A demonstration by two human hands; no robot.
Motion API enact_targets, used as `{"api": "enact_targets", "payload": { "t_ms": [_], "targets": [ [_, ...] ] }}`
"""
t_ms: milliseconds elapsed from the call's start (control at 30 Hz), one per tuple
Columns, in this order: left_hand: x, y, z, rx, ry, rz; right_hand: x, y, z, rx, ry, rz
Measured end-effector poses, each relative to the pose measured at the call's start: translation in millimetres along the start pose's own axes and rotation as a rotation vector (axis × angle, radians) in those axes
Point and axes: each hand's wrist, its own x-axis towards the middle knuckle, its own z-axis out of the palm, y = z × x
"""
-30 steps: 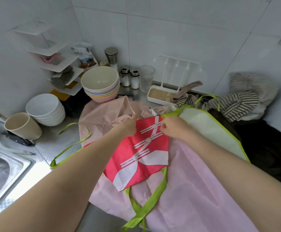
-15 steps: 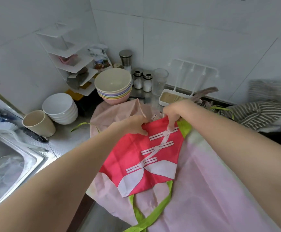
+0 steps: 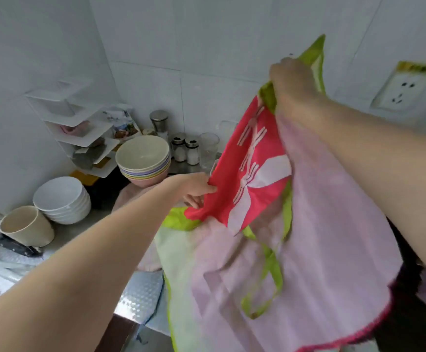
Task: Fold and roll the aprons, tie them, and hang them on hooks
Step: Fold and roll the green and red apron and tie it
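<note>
1. One apron (image 3: 321, 224), pink with a red bib panel (image 3: 252, 171) and green straps (image 3: 270, 270), is now lifted off the counter; half a second ago it lay flat there. Judgement: lifting to shake out or re-lay before folding, so fold and roll are not yet begun.
2. Right hand (image 3: 292, 82) is above the bib panel, fingers curled round the bunched top edge and green neck strap, raised near the wall.
3. Left hand (image 3: 194, 186) is just left of the bib panel, pinching its lower left corner between thumb and fingers.
4. Apron body hangs below and right of the bib panel, skirt draping down over the right forearm side; strap loop dangles below the panel.
5. Second apron (image 3: 179, 252), pale with green edging, lies on the counter (image 3: 140, 295) below-left of the bib panel.
6. Stacked bowls (image 3: 143, 158), shakers (image 3: 185, 148) and a glass (image 3: 208, 148) are left of the panel; white bowls (image 3: 62, 199) and a cup (image 3: 26, 226) farther left.
7. Wall socket (image 3: 402, 90) is right of the raised hand. No hooks visible.
</note>
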Motion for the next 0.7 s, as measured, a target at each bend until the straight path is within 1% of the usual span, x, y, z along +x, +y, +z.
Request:
{"api": "enact_targets", "payload": {
  "t_ms": [67,133,167,233,300,333,400,433,533,600,667,700],
  "targets": [
    [-1.4,15.9,-5.6,-0.155,0.052,0.012,7.2,-2.4,-15.2,0.036,0.098,0.006],
    [-3.7,20.1,-9.4,-0.335,0.037,0.014,6.1,-6.1,-18.0,0.017,0.108,-0.039],
    [-7.2,18.2,-10.4,-0.424,0.000,0.015,3.9,-5.6,-15.5,0.001,0.108,-0.060],
    [-17.1,11.9,-12.7,-0.528,-0.131,0.019,1.5,-0.2,-15.9,-0.007,0.118,-0.074],
    [-26.2,9.3,-15.9,-0.562,-0.234,0.038,8.3,6.9,-24.2,0.018,0.180,-0.067],
    [-29.9,10.0,-19.2,-0.568,-0.239,0.056,14.5,7.3,-29.2,0.039,0.214,-0.052],
    [-34.9,14.5,-25.6,-0.586,-0.180,0.094,23.4,-1.1,-40.7,0.107,0.264,-0.016],
    [-35.9,15.6,-29.9,-0.576,-0.108,0.097,26.0,-8.6,-46.1,0.143,0.279,-0.004],
    [-31.0,-0.1,-42.8,-0.477,0.217,0.019,19.5,-26.0,-49.0,0.122,0.211,0.016],
    [-26.0,-25.6,-51.6,-0.368,0.377,-0.045,14.0,-25.0,-39.5,0.059,0.168,0.028],
    [-27.0,-49.3,-55.5,-0.308,0.409,-0.117,9.8,-22.2,-28.7,0.063,0.130,0.071],
    [-29.9,-55.8,-55.2,-0.300,0.389,-0.143,9.9,-21.6,-24.3,0.092,0.114,0.105]
  ]
}}
